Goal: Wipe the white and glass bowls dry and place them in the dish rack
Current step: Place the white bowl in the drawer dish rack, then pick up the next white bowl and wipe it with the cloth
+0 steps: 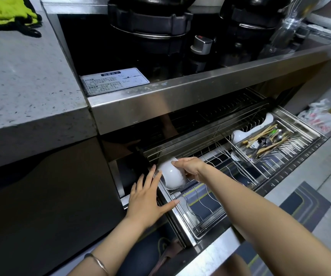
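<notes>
The white bowl [171, 176] lay tilted on its side at the left rear corner of the pulled-out dish rack [284, 174], with the right hand [188, 166] gripping its upper edge. The left hand [147, 198] rested flat, fingers spread, against the rack's left edge, holding nothing. Such a glazed bowl was probably rigid, fairly light, slick if damp and apt to chip on steel wire, so an edge grip and a gentle set-down seemed wise.

Head-worn view (wide-angle), steeply down, close over the pulled-out dish rack [284, 174]
</notes>
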Action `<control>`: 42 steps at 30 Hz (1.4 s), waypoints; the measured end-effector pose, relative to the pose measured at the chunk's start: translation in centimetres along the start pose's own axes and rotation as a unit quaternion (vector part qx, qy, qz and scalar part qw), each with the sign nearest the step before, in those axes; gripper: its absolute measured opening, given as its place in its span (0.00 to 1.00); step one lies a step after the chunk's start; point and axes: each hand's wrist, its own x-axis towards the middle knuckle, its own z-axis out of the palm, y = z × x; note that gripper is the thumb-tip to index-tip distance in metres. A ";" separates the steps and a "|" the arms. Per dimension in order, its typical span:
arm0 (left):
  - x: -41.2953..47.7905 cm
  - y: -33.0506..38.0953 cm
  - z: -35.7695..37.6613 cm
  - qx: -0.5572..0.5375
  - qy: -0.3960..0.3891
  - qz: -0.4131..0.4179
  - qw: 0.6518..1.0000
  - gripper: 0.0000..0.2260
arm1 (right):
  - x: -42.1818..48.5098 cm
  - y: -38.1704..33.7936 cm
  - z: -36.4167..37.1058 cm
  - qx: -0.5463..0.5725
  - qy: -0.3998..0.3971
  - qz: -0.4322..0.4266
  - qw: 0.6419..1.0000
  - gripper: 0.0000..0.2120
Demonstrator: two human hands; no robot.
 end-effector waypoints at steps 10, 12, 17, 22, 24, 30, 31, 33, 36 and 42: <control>-1.8 1.7 -4.6 -0.061 -0.016 0.071 0.995 0.32 | -7.4 -2.2 -5.5 -0.113 -0.021 -0.105 0.988 0.10; -2.7 2.2 -7.3 -0.090 0.045 0.101 0.990 0.25 | -10.9 -2.9 -6.2 -0.099 -0.019 -0.171 0.980 0.12; -6.1 3.8 -15.6 -0.116 0.149 0.185 0.964 0.20 | -19.3 -5.6 -5.3 -0.087 0.001 -0.334 0.939 0.13; -10.3 3.2 -23.3 -0.109 0.232 0.245 0.935 0.16 | -25.1 -9.9 -2.5 -0.123 0.031 -0.442 0.888 0.11; -11.7 1.9 -25.8 -0.100 0.264 0.247 0.927 0.15 | -26.3 -11.9 -0.6 -0.140 0.035 -0.477 0.867 0.12; -14.6 -5.4 -31.4 -0.065 0.309 0.179 0.932 0.18 | -27.6 -17.5 7.3 -0.226 -0.011 -0.523 0.822 0.15; -14.9 -6.7 -32.0 -0.066 0.314 0.164 0.933 0.17 | -27.5 -18.3 8.7 -0.236 -0.023 -0.524 0.818 0.15; -15.6 -9.1 -33.1 -0.061 0.322 0.138 0.935 0.16 | -27.5 -19.7 11.6 -0.247 -0.052 -0.525 0.813 0.15; -16.4 -12.1 -34.4 -0.061 0.325 0.106 0.938 0.18 | -27.3 -21.8 15.8 -0.269 -0.072 -0.539 0.795 0.14; -17.7 -16.4 -36.1 -0.089 0.333 0.062 0.936 0.14 | -27.7 -24.5 23.1 -0.368 -0.041 -0.529 0.764 0.14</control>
